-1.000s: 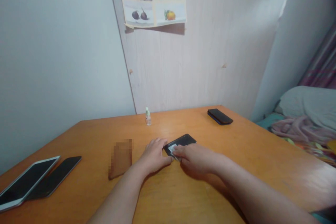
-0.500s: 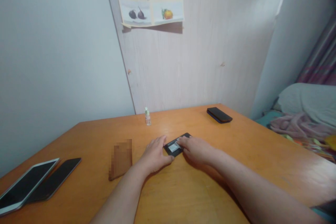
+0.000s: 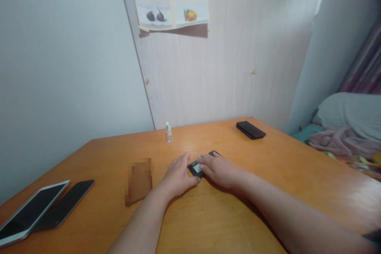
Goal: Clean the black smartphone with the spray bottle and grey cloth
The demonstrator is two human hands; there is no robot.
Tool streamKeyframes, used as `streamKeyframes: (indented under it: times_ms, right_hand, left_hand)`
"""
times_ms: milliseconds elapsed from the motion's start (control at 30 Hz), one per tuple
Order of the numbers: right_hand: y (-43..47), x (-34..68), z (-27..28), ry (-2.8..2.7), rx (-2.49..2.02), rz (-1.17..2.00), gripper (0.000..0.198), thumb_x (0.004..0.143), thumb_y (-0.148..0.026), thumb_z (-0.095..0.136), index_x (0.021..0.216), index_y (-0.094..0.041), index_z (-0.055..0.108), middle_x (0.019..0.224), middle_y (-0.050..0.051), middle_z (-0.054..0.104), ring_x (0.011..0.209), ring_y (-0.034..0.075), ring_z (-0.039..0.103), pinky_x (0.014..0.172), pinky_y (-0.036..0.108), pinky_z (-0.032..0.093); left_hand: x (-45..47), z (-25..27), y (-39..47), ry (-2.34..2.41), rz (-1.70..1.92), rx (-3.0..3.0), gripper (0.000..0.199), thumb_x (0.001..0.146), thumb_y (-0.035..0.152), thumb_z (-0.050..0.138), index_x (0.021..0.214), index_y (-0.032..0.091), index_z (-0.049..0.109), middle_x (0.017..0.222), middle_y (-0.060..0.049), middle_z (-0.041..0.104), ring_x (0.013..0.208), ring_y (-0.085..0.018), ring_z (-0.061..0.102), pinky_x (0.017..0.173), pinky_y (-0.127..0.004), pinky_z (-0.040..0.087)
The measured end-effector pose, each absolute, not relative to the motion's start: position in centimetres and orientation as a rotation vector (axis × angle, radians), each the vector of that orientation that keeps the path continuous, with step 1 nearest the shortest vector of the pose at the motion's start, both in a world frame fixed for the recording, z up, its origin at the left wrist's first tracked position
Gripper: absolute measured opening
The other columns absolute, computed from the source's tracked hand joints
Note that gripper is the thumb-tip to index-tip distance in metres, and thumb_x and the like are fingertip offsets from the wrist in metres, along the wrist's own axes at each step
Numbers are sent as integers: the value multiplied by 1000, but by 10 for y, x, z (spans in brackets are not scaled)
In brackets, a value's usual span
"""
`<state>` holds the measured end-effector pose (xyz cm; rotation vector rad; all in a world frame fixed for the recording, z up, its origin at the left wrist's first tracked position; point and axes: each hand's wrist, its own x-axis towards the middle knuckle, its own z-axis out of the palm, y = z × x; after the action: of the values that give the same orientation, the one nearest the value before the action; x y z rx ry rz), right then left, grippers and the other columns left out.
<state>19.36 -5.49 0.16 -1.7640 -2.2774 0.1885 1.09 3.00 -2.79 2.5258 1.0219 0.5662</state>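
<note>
A flat black device (image 3: 195,168), which looks like an old mobile phone with a pale label on its upper face, lies on the table between my hands. My left hand (image 3: 178,175) braces its near-left end, with the thumb at the front corner and the index finger at the far corner. Across the top of the device lies my right hand (image 3: 218,168), palm down, fingers stretched out and fingertips near the label. The right hand hides much of the device's middle; its far end shows just beyond the fingers.
On the wooden table (image 3: 184,222), a white-framed tablet (image 3: 32,214) overlaps a dark phone (image 3: 67,206) at left. A blurred brown rectangle (image 3: 139,182) lies beside my left forearm. A small clear bottle (image 3: 169,133) stands near the wall; a dark wallet-like case (image 3: 250,129) sits at back right.
My right hand has slid slightly left over the device and now covers more of its label. My left hand stays at the same end. The view has shifted slightly.
</note>
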Motion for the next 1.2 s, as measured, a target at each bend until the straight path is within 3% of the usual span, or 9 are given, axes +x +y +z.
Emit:
streamKeyframes:
  times_ms: [133,333,433,600,833,1033,1200]
  right_hand:
    - [-56,186,-3,-2396,-1570,258,47,104,-40,23,138,-24,50,148,8,49,138,25,40,116,48,19]
    - [-42,216,-7,-2032,-2127,68,49,102,-41,28,133,-13,55,142,20,52,134,33,44,113,58,19]
    - [-47,208,-8,-2103,-2046,68,50,101,-43,30,132,-11,54,142,21,52,135,32,43,114,54,21]
    - [-55,192,-8,-2364,-1703,124,50,102,-43,26,140,-19,49,148,14,48,140,27,38,116,49,17]
    - [-45,213,-9,-2016,-2147,83,51,101,-43,30,135,-11,52,145,22,48,137,31,40,114,52,20]
    - [-57,192,-6,-2311,-1790,97,50,102,-45,28,134,-15,52,143,16,51,135,28,43,114,46,22]
    - [-48,209,-4,-2038,-2156,29,50,101,-44,31,126,-11,57,136,21,56,130,31,47,112,50,24]
  left_hand:
    - [11,-28,30,1024,573,2515,88,68,35,69,146,12,36,129,-17,60,117,-31,57,102,-41,44]
    - [10,-30,32,1039,574,2513,91,66,42,73,145,14,38,127,-15,62,118,-31,57,102,-40,43]
    - [10,-31,32,1026,584,2520,89,67,42,72,144,13,40,127,-16,62,118,-31,57,102,-39,43]
    - [10,-31,31,1009,594,2534,80,69,37,69,141,13,43,126,-15,62,115,-29,58,100,-39,44]
    - [10,-24,30,1011,570,2524,76,68,40,72,136,15,48,125,-13,62,113,-28,57,98,-37,44]
    - [10,-22,29,958,567,2595,49,72,36,69,118,22,60,112,-8,65,104,-26,59,90,-35,45]
    - [8,-21,29,937,532,2625,44,72,38,70,113,24,65,103,-6,63,98,-25,59,82,-32,45]
